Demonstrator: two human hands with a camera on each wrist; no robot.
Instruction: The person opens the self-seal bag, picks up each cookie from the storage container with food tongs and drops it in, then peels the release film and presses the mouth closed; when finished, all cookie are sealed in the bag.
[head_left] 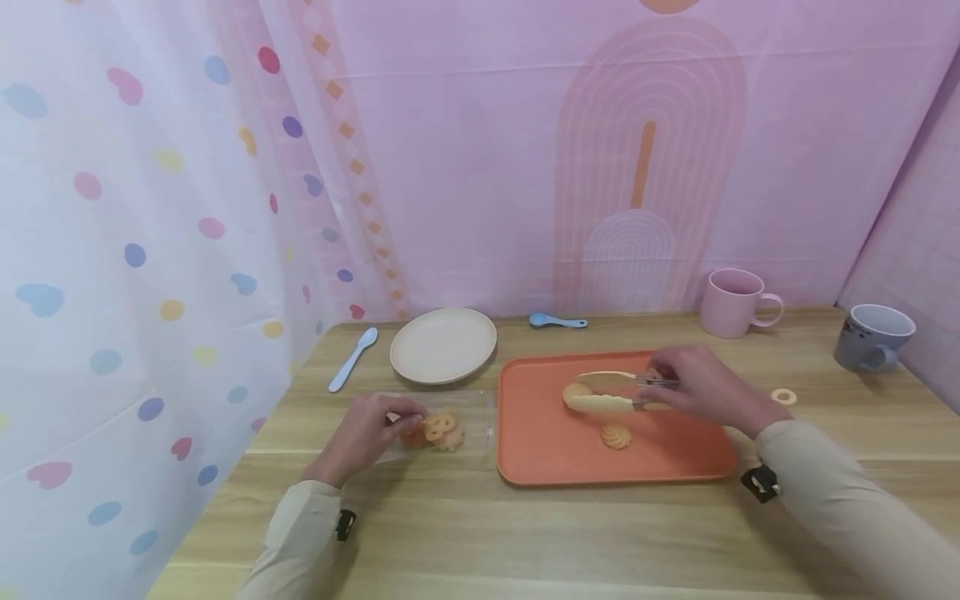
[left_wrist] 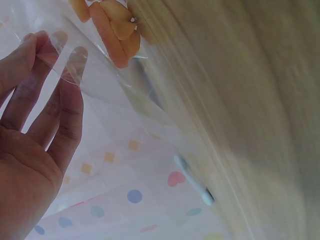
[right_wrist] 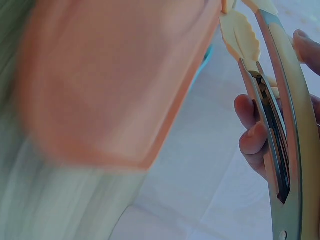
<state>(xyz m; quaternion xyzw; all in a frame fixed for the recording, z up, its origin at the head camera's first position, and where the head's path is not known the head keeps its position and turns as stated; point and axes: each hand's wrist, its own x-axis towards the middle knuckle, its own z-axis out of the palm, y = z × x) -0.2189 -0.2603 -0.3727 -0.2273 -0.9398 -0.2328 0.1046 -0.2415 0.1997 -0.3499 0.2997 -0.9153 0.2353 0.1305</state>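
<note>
Right hand (head_left: 701, 390) fingers clamp the tongs (head_left: 618, 392), center-right of head view; tips around a cookie (head_left: 576, 393) on the orange tray (head_left: 540, 433). Squeeze gently, lift level, I'd say. Tongs' long axis runs horizontal, tips pointing frame-left. Left hand (head_left: 367, 433) pinches the clear bag (head_left: 450, 425) edge, lower left; keep mouth open.

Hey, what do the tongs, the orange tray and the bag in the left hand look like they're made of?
Tongs: arms look like polished metal, shiny and mirror-like in the right wrist view, with cream tips, possibly plastic or silicone. Orange tray: probably matte plastic, with even colour, rounded corners and no gloss. Bag: thin clear plastic film; the fingers and cookies show through it.
</note>
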